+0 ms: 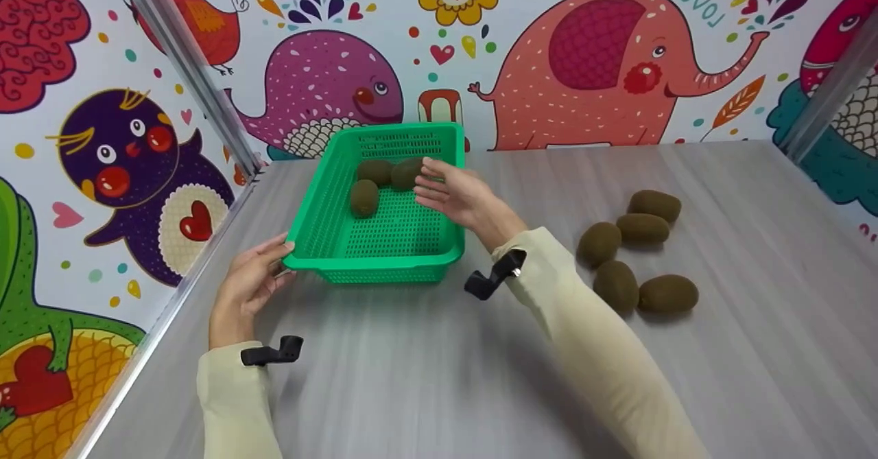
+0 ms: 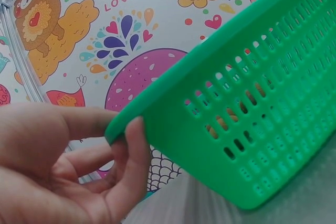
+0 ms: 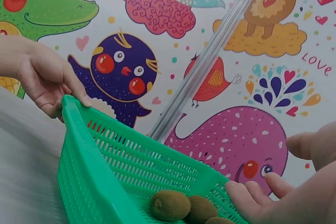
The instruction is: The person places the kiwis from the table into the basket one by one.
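Note:
A green plastic basket (image 1: 374, 264) with slotted walls stands on the table. My left hand (image 1: 250, 284) pinches its near left corner; in the left wrist view the thumb and a finger (image 2: 137, 153) lie on either side of the rim. Three brown kiwis (image 1: 364, 198) lie on the basket floor toward the far end. My right hand (image 1: 458, 195) is over the basket's right side, its fingers extended and holding nothing, partly covering one kiwi (image 1: 406, 173). In the right wrist view that hand (image 3: 294, 182) is spread beside the kiwis (image 3: 170, 205).
Several more kiwis (image 1: 642, 228) lie in a loose group on the grey table (image 1: 411, 377), right of my right forearm. Printed cartoon walls (image 1: 583, 54) close off the back and the left side, with metal posts (image 1: 199, 68) at the corners.

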The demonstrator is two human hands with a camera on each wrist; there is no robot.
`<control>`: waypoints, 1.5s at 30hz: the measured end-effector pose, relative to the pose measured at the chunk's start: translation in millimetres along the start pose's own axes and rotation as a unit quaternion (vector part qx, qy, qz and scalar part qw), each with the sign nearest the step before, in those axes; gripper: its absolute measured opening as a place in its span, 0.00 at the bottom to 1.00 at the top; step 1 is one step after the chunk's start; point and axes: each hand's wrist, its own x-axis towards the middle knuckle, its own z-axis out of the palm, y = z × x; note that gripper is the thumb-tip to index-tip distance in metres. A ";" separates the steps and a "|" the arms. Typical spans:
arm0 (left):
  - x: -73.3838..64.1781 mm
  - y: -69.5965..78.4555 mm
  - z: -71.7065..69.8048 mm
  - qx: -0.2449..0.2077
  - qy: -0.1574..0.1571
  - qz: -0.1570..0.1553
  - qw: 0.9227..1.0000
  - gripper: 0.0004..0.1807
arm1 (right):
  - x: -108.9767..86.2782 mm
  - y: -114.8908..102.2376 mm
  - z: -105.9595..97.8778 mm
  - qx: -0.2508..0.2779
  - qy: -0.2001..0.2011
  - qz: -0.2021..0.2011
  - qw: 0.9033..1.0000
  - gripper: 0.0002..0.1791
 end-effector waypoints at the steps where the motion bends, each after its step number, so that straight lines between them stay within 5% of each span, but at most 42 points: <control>1: 0.1 -0.3 -0.1 0.000 0.000 0.002 1.000 0.35 | -2.5 -1.2 -1.9 -0.008 -0.006 -0.008 1.000 0.29; 9: -0.9 -1.7 -1.5 -0.011 -0.001 -0.007 1.000 0.36 | -19.9 -2.3 -20.4 -0.087 -0.026 -0.056 0.994 0.34; 18: -0.4 2.6 0.0 -0.012 -0.011 -0.003 1.000 0.35 | -54.0 -20.7 -44.3 -0.202 -0.007 -0.110 0.973 0.34; 45: -0.8 0.0 -1.1 0.005 -0.009 -0.001 1.000 0.36 | -85.1 -52.6 -166.9 -0.361 0.055 -0.123 0.923 0.40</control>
